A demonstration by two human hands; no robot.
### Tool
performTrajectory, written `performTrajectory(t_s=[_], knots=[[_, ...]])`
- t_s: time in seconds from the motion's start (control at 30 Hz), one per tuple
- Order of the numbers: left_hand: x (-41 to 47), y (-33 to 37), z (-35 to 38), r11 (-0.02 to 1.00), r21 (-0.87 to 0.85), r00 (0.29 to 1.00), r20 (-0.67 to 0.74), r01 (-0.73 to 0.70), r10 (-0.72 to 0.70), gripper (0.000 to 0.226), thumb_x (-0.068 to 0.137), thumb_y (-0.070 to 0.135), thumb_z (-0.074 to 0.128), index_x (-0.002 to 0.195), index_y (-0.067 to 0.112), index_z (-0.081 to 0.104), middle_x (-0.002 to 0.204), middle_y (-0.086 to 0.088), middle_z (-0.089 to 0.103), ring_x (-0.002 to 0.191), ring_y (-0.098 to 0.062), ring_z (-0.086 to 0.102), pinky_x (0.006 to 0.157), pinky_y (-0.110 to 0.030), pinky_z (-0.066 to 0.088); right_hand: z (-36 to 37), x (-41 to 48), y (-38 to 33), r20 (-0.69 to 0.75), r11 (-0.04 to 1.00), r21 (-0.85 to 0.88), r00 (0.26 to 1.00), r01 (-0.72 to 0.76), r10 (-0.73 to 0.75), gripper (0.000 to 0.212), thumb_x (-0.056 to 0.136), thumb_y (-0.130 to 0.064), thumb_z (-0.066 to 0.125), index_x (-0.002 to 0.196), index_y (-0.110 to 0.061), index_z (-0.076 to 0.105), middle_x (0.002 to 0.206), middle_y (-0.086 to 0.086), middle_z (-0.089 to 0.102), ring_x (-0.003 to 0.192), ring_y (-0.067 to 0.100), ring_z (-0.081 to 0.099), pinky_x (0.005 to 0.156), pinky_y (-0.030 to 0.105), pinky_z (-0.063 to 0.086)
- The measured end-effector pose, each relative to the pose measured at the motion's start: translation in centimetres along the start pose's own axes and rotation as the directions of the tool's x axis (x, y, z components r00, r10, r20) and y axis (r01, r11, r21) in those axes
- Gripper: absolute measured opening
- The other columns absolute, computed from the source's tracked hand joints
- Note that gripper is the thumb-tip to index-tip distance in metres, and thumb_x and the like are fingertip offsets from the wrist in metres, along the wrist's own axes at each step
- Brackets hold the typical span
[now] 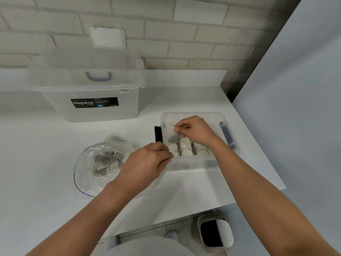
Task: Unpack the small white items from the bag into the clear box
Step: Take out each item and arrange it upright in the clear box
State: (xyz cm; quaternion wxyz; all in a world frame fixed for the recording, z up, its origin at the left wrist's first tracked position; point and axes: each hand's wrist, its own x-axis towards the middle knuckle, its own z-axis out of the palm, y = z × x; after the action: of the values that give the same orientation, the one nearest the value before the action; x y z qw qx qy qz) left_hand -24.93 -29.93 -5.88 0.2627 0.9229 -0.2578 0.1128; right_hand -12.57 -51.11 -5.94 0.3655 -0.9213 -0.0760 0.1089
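Forearms (258,182): both are reaching forward over the near edge of the table (46,182), converging on the small clear box (191,164).
Right hand (195,129): thumb and fingertips are pinching a held sachet (172,134) by its top edge, so it is hanging upright over the box's left compartment, probably to slot in edge-first.
Left hand (147,161): its fingers are curling against the box's near-left corner, probably steadying it. Whether they are gripping the rim or another sachet cannot be told.
Stored sachets (186,150): they are standing in rows between dividers in the box's near half. The far half is looking less full.
Zip bag (83,180): it is lying flat and open just left of the left hand, with remaining sachets (107,161) heaped inside, so the task is appearing partly done.
Box fittings: a black latch (158,133) is sticking out on the left side, and a grey-blue latch (227,135) is hanging on the right. Both are lying close to the hands' paths.
Edges: the box is sitting near the table's right edge, beside a pale wall panel (295,108), so room is opening mainly leftward, between bag and box.
Storage tub (88,111): this large lidded tub is standing well behind, out of the working path.
Pedal bin (214,233): it is sitting on the floor below the table's near edge.
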Motion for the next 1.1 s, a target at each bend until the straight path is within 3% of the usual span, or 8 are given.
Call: performTrajectory(t_s=[0.17, 0.43, 0.6, 0.83, 0.9, 0.97, 1.03, 1.1], knots=[[0.1, 0.1, 0.0, 1.0, -0.014, 1.0, -0.014, 0.004, -0.004, 0.009, 0.093, 0.024, 0.072, 0.099, 0.025, 0.078, 0.102, 0.011, 0.068, 0.084, -0.015, 0.07, 0.059, -0.037, 0.059, 0.8, 0.9, -0.1, 0.002, 0.996, -0.089, 1.0, -0.007, 0.007, 0.013, 0.091, -0.032, 0.075, 0.099, -0.024, 0.081, 0.078, -0.018, 0.07, 0.065, -0.008, 0.062, 0.072, 0.016, 0.047], [-0.5, 0.1, -0.4, 0.999, -0.03, 1.0, 0.006, -0.025, 0.025, 0.019, 0.09, 0.022, 0.074, 0.109, 0.022, 0.075, 0.112, 0.006, 0.066, 0.091, -0.018, 0.069, 0.062, -0.038, 0.06, 1.0, 0.7, -0.4, -0.136, 0.978, -0.196, 0.99, -0.067, 0.041, 0.021, 0.085, -0.044, 0.078, 0.094, -0.025, 0.081, 0.089, -0.007, 0.077, 0.09, 0.009, 0.067, 0.082, 0.029, 0.056], [-2.4, -1.3, -2.9, 0.999, -0.004, 0.998, -0.058, -0.035, 0.034, 0.022, 0.086, 0.017, 0.078, 0.107, 0.019, 0.076, 0.12, -0.002, 0.064, 0.105, -0.025, 0.062, 0.076, -0.041, 0.059, -0.1, -2.5, -1.9, -0.336, 0.999, 0.026, 0.941, -0.022, 0.03, 0.017, 0.086, -0.041, 0.079, 0.092, -0.026, 0.081, 0.085, -0.013, 0.076, 0.082, -0.003, 0.068, 0.078, 0.015, 0.052], [-6.6, -6.5, -7.2, 0.975, 0.103, 0.959, -0.228, 0.197, -0.17, 0.018, 0.082, 0.015, 0.081, 0.099, 0.016, 0.079, 0.133, -0.013, 0.057, 0.122, -0.038, 0.045, 0.093, -0.043, 0.047, 4.0, -9.4, -8.5, -0.467, 0.926, 0.35, 0.883, 0.141, 0.042, 0.009, 0.088, -0.027, 0.08, 0.094, -0.02, 0.08, 0.084, -0.011, 0.076, 0.079, 0.007, 0.07, 0.076, 0.021, 0.055], [-7.9, -7.8, -7.8, 0.959, 0.129, 0.946, -0.243, 0.251, -0.215, 0.019, 0.082, 0.018, 0.081, 0.1, 0.017, 0.079, 0.137, -0.016, 0.054, 0.126, -0.042, 0.04, 0.097, -0.049, 0.045, 6.9, -11.0, -10.8, -0.444, 0.895, 0.399, 0.896, 0.202, -0.004, 0.008, 0.089, -0.022, 0.079, 0.096, -0.019, 0.08, 0.085, -0.01, 0.076, 0.078, 0.013, 0.071, 0.075, 0.03, 0.058], [-9.0, -9.0, -8.1, 0.956, 0.122, 0.943, -0.241, 0.266, -0.231, 0.021, 0.079, 0.019, 0.084, 0.099, 0.017, 0.077, 0.139, -0.017, 0.052, 0.128, -0.044, 0.04, 0.099, -0.052, 0.043, 10.0, -12.0, -12.7, -0.372, 0.883, 0.384, 0.921, 0.271, -0.12, 0.007, 0.091, -0.018, 0.077, 0.098, -0.018, 0.079, 0.088, -0.012, 0.077, 0.078, 0.013, 0.072, 0.073, 0.027, 0.058], [-9.9, -10.1, -8.2, 0.96, 0.123, 0.957, -0.181, 0.251, -0.227, 0.025, 0.075, 0.019, 0.087, 0.097, 0.018, 0.074, 0.14, -0.017, 0.052, 0.129, -0.045, 0.04, 0.099, -0.053, 0.043, 12.8, -12.4, -13.7, -0.242, 0.912, 0.261, 0.936, 0.316, -0.255, 0.011, 0.093, -0.016, 0.074, 0.101, -0.019, 0.08, 0.092, -0.013, 0.077, 0.08, 0.008, 0.072, 0.074, 0.021, 0.057], [-10.6, -11.2, -8.1, 0.957, 0.158, 0.969, -0.081, 0.243, -0.232, 0.031, 0.07, 0.02, 0.09, 0.097, 0.02, 0.074, 0.141, -0.016, 0.052, 0.129, -0.045, 0.042, 0.096, -0.055, 0.045, 15.3, -11.9, -13.7, -0.043, 0.953, 0.053, 0.954, 0.297, -0.295, 0.017, 0.098, -0.02, 0.067, 0.108, -0.026, 0.078, 0.098, -0.011, 0.077, 0.085, 0.01, 0.072, 0.079, 0.026, 0.058]])
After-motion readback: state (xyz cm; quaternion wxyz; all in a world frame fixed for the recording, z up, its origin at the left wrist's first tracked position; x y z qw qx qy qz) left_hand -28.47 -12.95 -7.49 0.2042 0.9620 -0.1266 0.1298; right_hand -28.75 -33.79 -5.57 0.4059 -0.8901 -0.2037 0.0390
